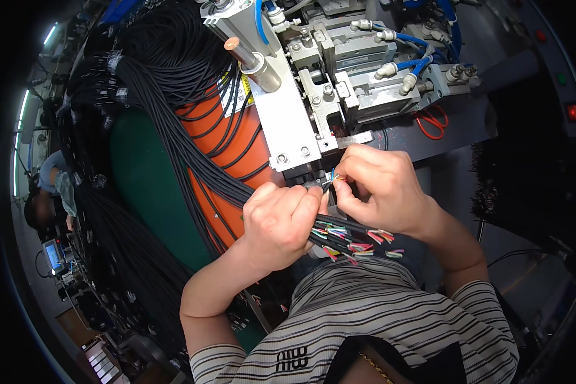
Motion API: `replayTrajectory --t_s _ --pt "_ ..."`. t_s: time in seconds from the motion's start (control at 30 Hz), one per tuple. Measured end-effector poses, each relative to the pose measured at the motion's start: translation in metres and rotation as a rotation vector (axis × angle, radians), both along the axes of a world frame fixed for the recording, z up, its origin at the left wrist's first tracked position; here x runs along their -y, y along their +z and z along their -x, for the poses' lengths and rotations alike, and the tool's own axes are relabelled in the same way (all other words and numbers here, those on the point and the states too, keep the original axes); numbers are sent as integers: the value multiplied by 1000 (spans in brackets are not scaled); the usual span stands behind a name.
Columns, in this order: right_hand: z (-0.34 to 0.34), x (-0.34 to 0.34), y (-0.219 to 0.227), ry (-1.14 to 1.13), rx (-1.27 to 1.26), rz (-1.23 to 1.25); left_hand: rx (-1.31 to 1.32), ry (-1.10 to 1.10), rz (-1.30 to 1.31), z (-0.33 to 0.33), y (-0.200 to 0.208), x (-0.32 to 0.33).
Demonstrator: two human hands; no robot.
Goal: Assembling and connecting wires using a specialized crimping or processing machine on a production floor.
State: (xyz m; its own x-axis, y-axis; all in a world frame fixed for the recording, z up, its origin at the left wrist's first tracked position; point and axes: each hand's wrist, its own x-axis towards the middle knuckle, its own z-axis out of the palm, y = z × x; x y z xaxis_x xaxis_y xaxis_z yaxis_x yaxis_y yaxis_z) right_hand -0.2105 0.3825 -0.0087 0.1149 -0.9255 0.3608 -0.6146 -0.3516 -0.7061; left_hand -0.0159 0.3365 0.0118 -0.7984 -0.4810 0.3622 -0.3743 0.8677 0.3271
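Observation:
My left hand (280, 216) is closed round a bundle of black cables (221, 182). Their stripped ends, with thin coloured wires (352, 240) fanning out, stick out past the hand toward my body. With thumb and index finger pinched, my right hand (381, 189) grips the fine coloured wires (334, 176) at one cable's end, blue and orange among them. Both hands work close together just below the front of a metal pneumatic machine (281, 121). The fingertips hide part of the pinched wires.
Large coils of black cable (166, 45) lie at the left over an orange surface (219, 137) and a green mat (141, 173). Blue air hoses (416, 64) run over the machine's cylinders. A red wire loop (432, 125) lies right of it. Another person (52, 182) is at the far left.

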Motion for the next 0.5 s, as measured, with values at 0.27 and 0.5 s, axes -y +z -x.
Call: replayTrajectory --t_s 0.27,0.5 --pt "-2 -4 -1 -49 -182 -19 48 6 -59 -7 2 0" --pt "-2 -8 -11 -40 -25 -66 65 6 -132 -9 1 -1"
